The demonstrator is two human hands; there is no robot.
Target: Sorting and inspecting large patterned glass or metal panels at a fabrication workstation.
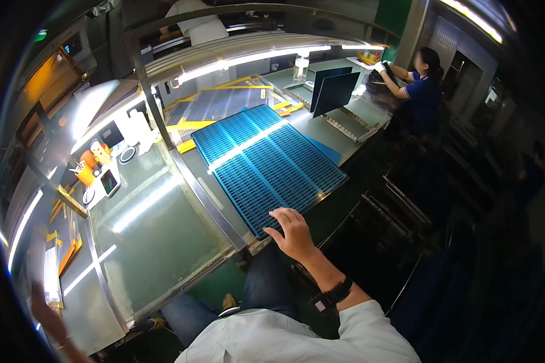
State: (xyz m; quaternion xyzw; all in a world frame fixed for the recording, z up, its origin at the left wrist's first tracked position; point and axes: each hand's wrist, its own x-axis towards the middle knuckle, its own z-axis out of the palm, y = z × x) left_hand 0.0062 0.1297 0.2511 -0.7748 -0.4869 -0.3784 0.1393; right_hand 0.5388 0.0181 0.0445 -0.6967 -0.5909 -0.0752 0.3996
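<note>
A large blue circuit board panel (pixel 266 160), patterned with rows of small repeated shapes in several strips, lies flat on the workbench in front of me. My right hand (pixel 292 233) is at the panel's near edge, its thumb apart from the fingers and nothing held between them. Whether the fingertips touch the panel I cannot tell. At the far left, my left hand (pixel 45 314) is smeared by motion beside the bench, and its fingers cannot be made out. A glass-like plate (pixel 157 224) in a metal frame lies left of the panel.
Yellow-edged sheets (pixel 224 103) lie behind the panel. Two dark boards (pixel 335 94) stand upright in a rack. An orange cup (pixel 86 173) of tools and a tape roll (pixel 127 155) sit at left. A co-worker (pixel 424 94) in blue works at the bench's far end.
</note>
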